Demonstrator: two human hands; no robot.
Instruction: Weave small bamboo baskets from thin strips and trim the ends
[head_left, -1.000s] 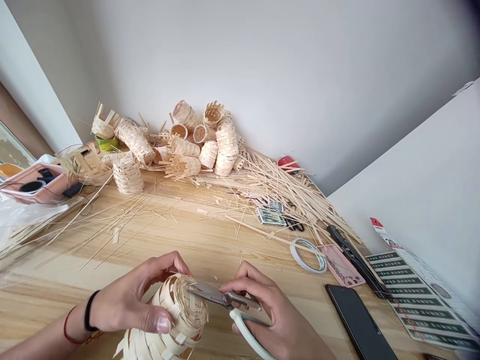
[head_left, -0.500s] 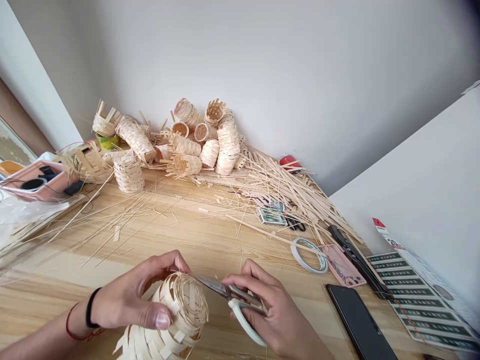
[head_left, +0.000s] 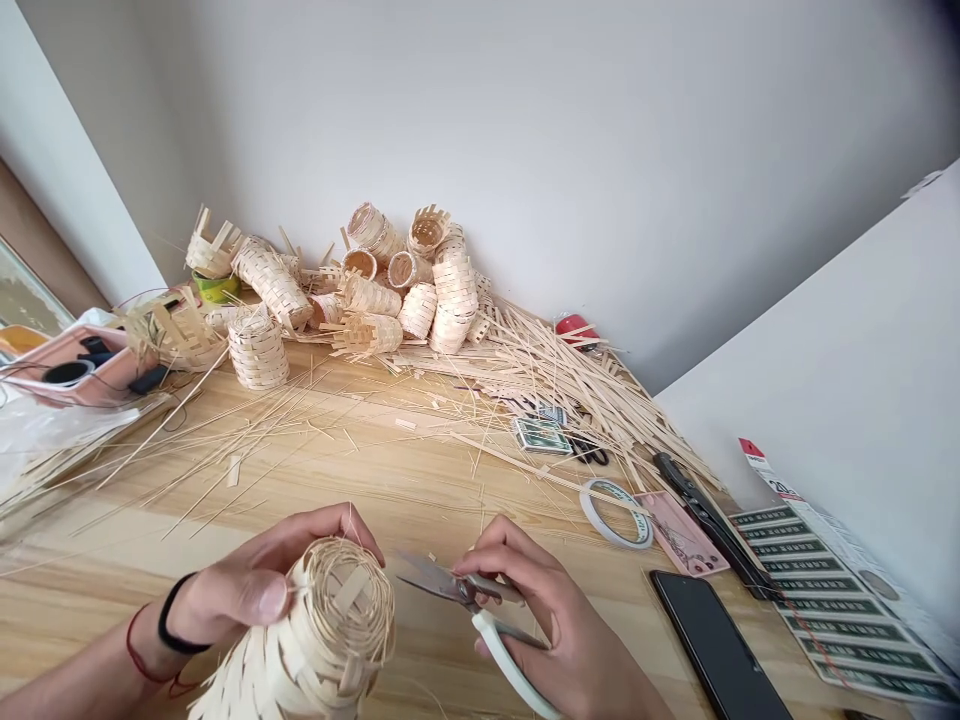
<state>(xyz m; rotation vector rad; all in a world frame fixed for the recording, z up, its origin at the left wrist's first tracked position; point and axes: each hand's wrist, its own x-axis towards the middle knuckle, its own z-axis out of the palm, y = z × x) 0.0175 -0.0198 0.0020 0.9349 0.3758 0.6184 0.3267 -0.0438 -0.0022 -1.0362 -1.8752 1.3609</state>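
From where I stand, loose slivers (head_left: 247,430) litter the tabletop (head_left: 420,475) between the hands and the heap of woven baskets (head_left: 367,290) at upper left of centre. A bundle of flat strips (head_left: 592,380) sprawls right of the heap. In the lower left, the left hand (head_left: 240,590) grips one woven basket (head_left: 330,640), thumb against its side, its coiled end turned up. Right of it, at bottom centre, the right hand (head_left: 547,620) has its fingers curled round one pair of scissors (head_left: 439,580), blades slightly parted, just clear of the basket. Lower right I count one phone (head_left: 720,640), one tape roll (head_left: 591,518), one pink tray (head_left: 694,550) and one long black tool (head_left: 716,525); the heaped baskets are too jumbled to count.
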